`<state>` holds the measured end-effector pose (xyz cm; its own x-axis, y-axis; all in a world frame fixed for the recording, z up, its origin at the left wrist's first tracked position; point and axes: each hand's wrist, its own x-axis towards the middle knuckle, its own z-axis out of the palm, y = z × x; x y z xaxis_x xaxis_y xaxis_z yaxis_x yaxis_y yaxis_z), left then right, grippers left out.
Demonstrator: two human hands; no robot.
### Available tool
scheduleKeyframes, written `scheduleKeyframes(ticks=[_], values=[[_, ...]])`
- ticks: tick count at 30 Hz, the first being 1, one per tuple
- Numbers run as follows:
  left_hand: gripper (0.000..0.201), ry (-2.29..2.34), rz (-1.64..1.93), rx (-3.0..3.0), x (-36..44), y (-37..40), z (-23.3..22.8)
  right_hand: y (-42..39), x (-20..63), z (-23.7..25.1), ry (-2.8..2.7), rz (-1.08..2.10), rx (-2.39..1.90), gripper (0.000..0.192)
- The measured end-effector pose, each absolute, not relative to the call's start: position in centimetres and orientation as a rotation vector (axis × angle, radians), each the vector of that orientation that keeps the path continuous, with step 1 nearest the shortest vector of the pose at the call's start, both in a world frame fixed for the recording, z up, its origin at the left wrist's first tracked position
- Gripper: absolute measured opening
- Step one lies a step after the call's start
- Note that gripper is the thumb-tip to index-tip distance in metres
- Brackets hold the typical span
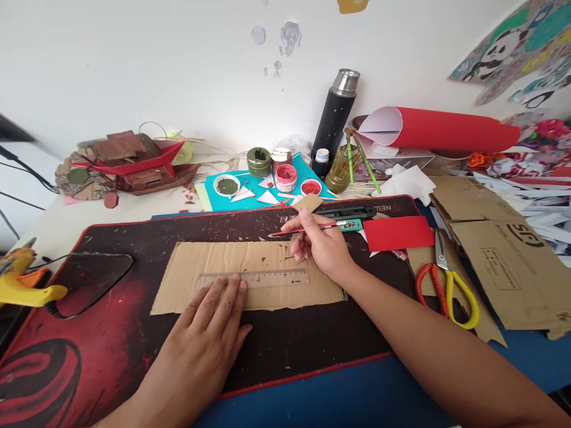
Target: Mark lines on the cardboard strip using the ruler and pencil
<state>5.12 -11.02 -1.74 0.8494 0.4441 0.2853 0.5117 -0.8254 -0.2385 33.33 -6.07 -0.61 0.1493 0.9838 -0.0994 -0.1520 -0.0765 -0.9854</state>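
Note:
A long strip of brown cardboard (200,261) lies flat on a black and red desk mat (111,333). A clear plastic ruler (267,277) rests across the strip. My left hand (209,321) lies flat with its fingertips pressing the ruler's near edge at the left half. My right hand (323,241) hovers over the strip's right end and grips a thin red pencil (307,229), whose tip points left just past the cardboard's far edge. A small cardboard scrap (307,203) shows behind the fingers.
Red and yellow scissors (446,285) and a red paper sheet (397,233) lie to the right. Paint pots (285,175), a black flask (334,119) and a red roll (446,128) stand at the back. A yellow glue gun (22,285) sits at far left, flattened boxes (504,249) at right.

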Motion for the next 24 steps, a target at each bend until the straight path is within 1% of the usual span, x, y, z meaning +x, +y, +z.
scheduleKeyframes(ticks=[8,17,24], values=[[0.070,-0.692,-0.307,-2.692,5.23,-10.86,-1.62,-5.98,33.24,-0.67,-0.945,1.232,-1.183,0.074],[0.066,-0.657,-0.277,-2.671,5.27,-10.88,-1.61,-5.80,33.38,-1.03,-1.046,1.144,-1.133,0.073],[0.067,-0.661,-0.284,-2.674,5.22,-10.92,-1.62,-5.77,33.43,-1.12,-1.079,1.131,-1.134,0.073]])
